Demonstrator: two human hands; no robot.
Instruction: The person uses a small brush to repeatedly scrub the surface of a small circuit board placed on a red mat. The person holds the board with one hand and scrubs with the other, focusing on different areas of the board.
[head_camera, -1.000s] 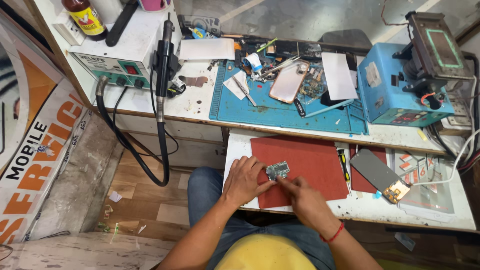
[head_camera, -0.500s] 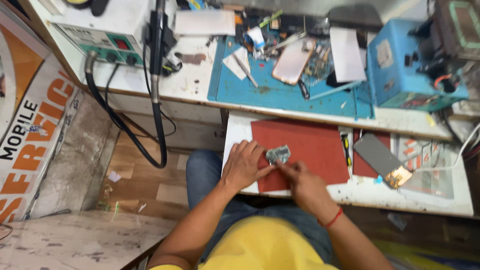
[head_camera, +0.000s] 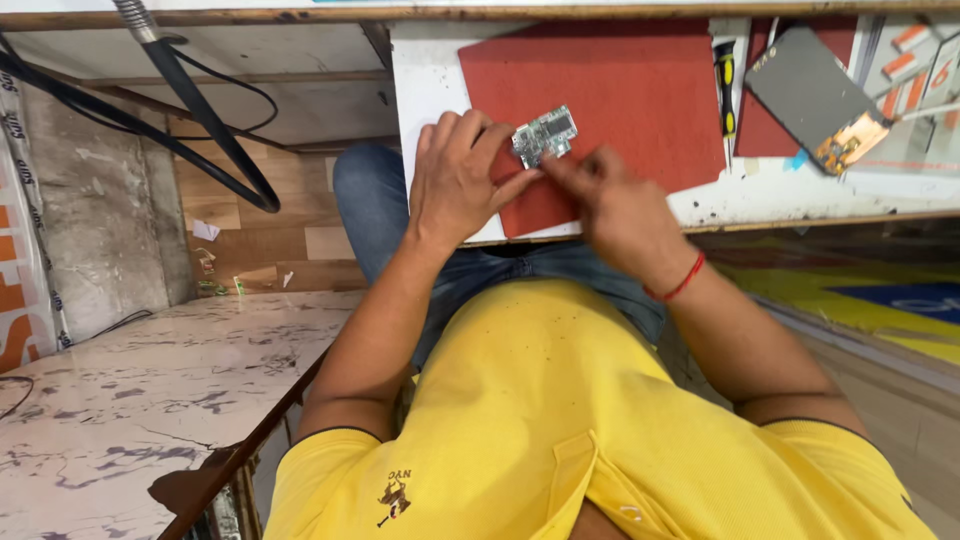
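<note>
A small circuit board (head_camera: 545, 135) is pinched over the red mat (head_camera: 620, 90), upper centre, by left hand (head_camera: 460, 180) and right hand (head_camera: 610, 205) together; work on it appears unfinished.

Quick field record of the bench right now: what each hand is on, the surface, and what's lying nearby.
left hand: holds the small circuit board by its left end
right hand: fingertips at the board's lower right edge
surface: red mat on white shelf
nearby: screwdriver, opened phone to the right
left side: black hose hanging
</note>
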